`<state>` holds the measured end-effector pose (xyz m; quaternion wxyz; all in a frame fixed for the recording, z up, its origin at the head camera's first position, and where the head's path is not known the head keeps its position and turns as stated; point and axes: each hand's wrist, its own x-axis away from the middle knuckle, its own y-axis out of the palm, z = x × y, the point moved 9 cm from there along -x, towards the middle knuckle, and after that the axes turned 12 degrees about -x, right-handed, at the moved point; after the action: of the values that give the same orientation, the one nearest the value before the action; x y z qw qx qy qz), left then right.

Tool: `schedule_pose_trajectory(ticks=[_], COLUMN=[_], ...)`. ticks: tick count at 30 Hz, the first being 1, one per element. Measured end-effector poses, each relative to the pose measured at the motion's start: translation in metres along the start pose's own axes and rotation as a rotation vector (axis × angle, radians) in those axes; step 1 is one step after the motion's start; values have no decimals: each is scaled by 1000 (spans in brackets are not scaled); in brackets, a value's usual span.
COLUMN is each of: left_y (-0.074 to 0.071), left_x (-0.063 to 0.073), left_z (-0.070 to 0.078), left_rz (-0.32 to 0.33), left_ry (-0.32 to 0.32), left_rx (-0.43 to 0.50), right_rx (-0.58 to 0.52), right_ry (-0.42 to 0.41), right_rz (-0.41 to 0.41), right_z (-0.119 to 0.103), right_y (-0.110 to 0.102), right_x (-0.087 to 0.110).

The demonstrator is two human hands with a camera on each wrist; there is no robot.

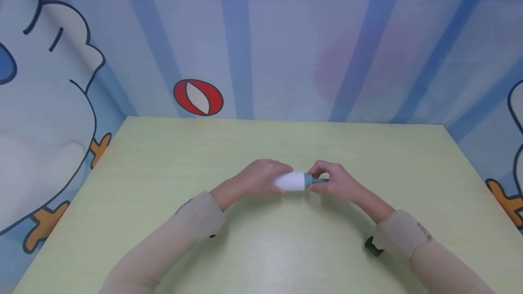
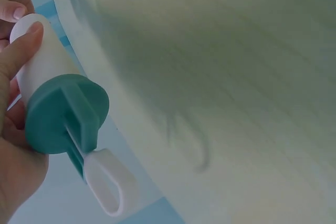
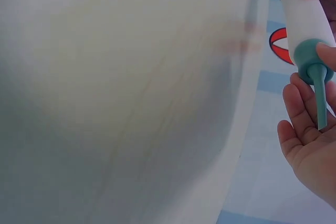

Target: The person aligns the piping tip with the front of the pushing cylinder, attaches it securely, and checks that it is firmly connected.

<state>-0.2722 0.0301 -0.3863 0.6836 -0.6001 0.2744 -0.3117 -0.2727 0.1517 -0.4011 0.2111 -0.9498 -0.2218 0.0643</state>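
An icing syringe (image 1: 293, 181), with a white barrel and teal ends, is held level above the table in the head view. My left hand (image 1: 261, 177) grips the barrel toward its plunger end. In the left wrist view that end shows a teal cap (image 2: 46, 124) and a white pull ring (image 2: 122, 179). Thumb and fingers of my right hand (image 1: 338, 184) pinch the teal nozzle cap at the other end. The slim nozzle (image 3: 319, 100) points over my right palm in the right wrist view.
A pale green table (image 1: 269, 248) lies under both hands, and their shadows fall on it. Blue striped panels (image 1: 282, 44) with cartoon drawings stand at its back and sides. A small dark object (image 1: 373, 247) shows by the right sleeve cuff.
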Motion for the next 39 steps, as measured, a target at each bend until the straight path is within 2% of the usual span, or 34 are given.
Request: schedule_pose_trajectory(ticks=[11, 22, 29, 36, 39], left_y=[3, 8, 14, 22, 22], left_x=[-42, -70, -79, -82, -83], left_z=[-18, -25, -27, -28, -28], left_rz=[-50, -66, -72, -111, -103], left_ry=[-64, -88, -95, -129, -139], left_rx=[-52, -33, -39, -51, -72], right_rx=[63, 64, 78, 109, 118], right_ry=[74, 121, 145, 172, 173], right_rz=[65, 94, 96, 73, 70], right_z=[19, 37, 47, 55, 58], right_y=[-30, -47, -51, -51, -51], right_x=[-22, -35, -39, -43, -45])
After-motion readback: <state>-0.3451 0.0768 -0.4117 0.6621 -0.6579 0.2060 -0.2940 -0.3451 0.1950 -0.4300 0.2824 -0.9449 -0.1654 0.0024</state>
